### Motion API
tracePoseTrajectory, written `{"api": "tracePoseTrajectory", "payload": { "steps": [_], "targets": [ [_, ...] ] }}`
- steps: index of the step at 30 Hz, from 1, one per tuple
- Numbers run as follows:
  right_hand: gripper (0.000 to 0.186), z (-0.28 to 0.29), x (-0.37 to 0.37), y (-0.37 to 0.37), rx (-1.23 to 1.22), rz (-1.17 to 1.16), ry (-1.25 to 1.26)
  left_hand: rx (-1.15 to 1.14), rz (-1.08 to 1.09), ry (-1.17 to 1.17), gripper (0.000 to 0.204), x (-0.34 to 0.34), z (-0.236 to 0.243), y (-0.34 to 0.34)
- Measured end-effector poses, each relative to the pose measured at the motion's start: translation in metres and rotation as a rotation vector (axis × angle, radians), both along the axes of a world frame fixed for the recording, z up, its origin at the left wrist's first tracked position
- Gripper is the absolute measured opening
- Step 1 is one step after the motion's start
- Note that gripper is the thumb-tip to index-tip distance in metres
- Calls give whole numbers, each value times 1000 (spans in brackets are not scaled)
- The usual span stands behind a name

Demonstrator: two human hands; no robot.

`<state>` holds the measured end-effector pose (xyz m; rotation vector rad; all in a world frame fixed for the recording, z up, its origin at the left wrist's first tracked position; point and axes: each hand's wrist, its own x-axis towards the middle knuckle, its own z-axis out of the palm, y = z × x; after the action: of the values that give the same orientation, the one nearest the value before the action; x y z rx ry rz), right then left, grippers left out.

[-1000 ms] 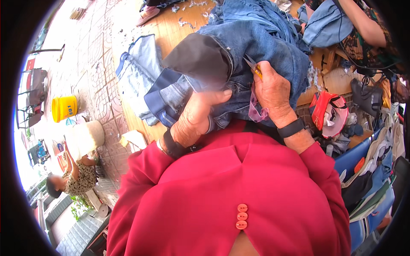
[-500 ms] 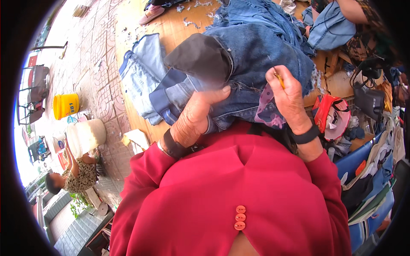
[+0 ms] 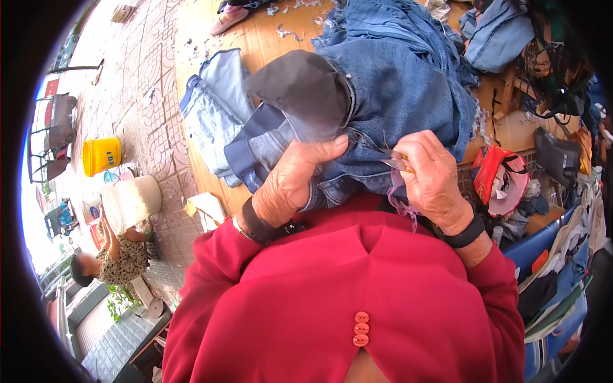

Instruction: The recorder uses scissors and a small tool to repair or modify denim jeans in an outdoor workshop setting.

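Note:
A large blue denim garment [image 3: 408,89] is bunched on the wooden table [image 3: 268,35], with a dark fabric panel [image 3: 297,86] on top of its left part. My left hand [image 3: 294,182] grips the denim's lower edge, thumb lying on the cloth. My right hand [image 3: 431,179] is closed on small yellow-handled snips [image 3: 393,163], blades pointing left over a seam with loose threads near my left thumb. A pink-purple strip [image 3: 401,203] dangles below the snips. Pale denim pieces [image 3: 211,108] lie at the left.
A red-and-pink bag [image 3: 491,175], a dark bag [image 3: 552,153] and cloth-covered blue stuff [image 3: 543,306] are at the right. Denim [image 3: 498,38] lies at the upper right. On the paving [image 3: 121,76] at left, a person [image 3: 121,262] handles a pale bucket [image 3: 134,201] near a yellow bucket [image 3: 102,155].
My right hand went up and right with the snips, then came back down and left to the seam. My left hand stayed on the denim. The other worker's arm at upper right has left view.

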<state>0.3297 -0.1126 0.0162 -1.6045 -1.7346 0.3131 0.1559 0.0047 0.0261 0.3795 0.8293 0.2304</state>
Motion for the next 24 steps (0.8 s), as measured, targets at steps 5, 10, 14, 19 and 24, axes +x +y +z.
{"api": "tracePoseTrajectory", "payload": {
  "steps": [5, 10, 14, 19, 24],
  "targets": [
    [23, 12, 5, 2, -100, 57, 41, 72, -79, 104, 22, 6, -4, 6],
    [29, 17, -6, 12, -214, 43, 0, 149, 22, 173, 18, 11, -18, 11],
    [27, 23, -11, 16, -213, 149, 34, 659, 102, 268, 23, 17, -23, 6],
    [22, 25, -23, 10, -204, 249, 29, 1034, -77, 340, 33, 19, -43, 11],
    [21, 30, -19, 5, -120, 262, -113, 733, -1, 194, 22, 13, -36, 14]
  ]
}}
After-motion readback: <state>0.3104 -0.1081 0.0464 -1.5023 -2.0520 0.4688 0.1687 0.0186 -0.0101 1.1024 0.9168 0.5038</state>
